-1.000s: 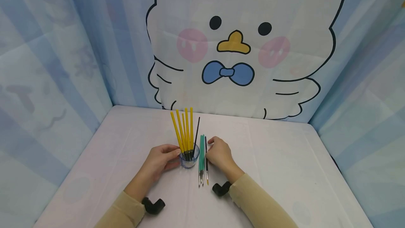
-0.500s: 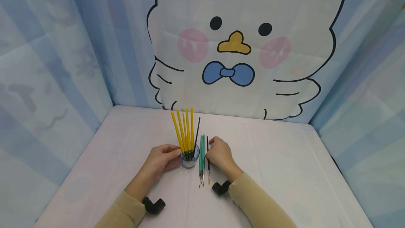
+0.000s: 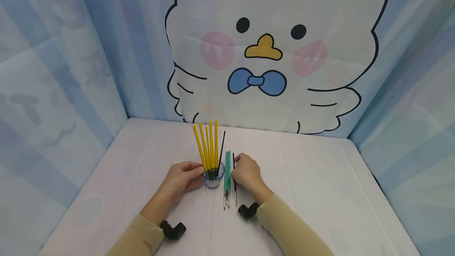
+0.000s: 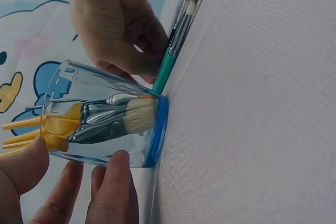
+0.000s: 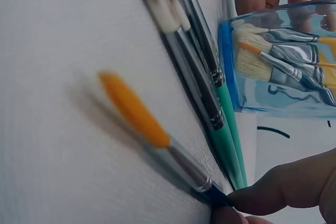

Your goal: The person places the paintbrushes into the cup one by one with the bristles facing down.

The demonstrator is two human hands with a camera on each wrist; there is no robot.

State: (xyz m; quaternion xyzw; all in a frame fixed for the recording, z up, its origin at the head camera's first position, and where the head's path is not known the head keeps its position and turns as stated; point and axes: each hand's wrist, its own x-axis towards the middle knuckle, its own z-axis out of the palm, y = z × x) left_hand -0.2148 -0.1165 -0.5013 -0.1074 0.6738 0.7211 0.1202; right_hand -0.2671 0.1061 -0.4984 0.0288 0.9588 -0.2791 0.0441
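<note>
Sleeves, two, tan (image 3: 136,237), nearest, well short of the cup; a black fitting (image 3: 173,231) at each wrist.

Table (image 3: 302,192), pale, fine-woven cover; under and all around the cup.

Paintbrush, one, slim dark handle (image 3: 235,185), silver collar, orange bristles (image 5: 134,108) gathered to a soft point; right of the cup, beyond the green brushes, bristle end toward the person. Whether its tip touches the table cannot be told.

Green brushes (image 3: 227,169), a small bundle, exact count unclear; silver collars, whitish bristles with a darker smudge; side by side, just right of the cup.

Right hand (image 3: 247,173), right of the cup: thumb and finger in a narrow pinch on the dark handle.

Left hand (image 3: 183,179), at the cup's left side: thumb and fingers spread about its wall, holding it.

Cup, clear, blue base (image 4: 161,124), upright. Contents: five yellow brushes (image 3: 209,145), pale bristles down, and one dark brush (image 3: 222,147), orange-bristled, leaning right.

Backdrop (image 3: 256,108), behind the cup: white cartoon bird, yellow beak, blue bow (image 3: 256,81).
</note>
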